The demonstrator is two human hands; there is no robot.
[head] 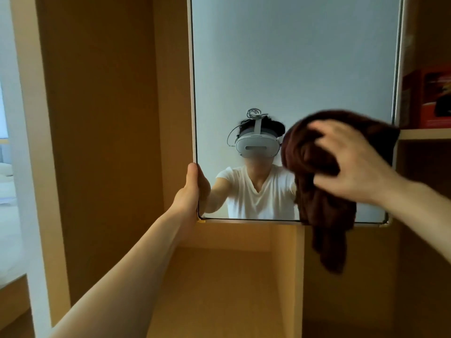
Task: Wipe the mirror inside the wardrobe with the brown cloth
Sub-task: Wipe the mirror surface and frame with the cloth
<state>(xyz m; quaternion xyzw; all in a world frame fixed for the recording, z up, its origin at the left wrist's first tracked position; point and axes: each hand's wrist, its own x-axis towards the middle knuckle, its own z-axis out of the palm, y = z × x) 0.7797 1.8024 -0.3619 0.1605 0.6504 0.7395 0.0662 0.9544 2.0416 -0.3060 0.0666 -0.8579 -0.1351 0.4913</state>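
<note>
A tall mirror with a thin dark frame hangs inside the wooden wardrobe and reflects a person in a white shirt wearing a headset. My left hand grips the mirror's left edge near its lower corner, thumb on the outer side and fingers round the front. My right hand presses a bunched brown cloth against the lower right of the glass, fingers spread and curled into the folds. The cloth's loose end hangs below the mirror's bottom edge. The hand and cloth are motion-blurred.
A wooden compartment opens below the mirror. To the right, a shelf carries a red box. A wardrobe side panel stands on the left, with a bright room beyond it.
</note>
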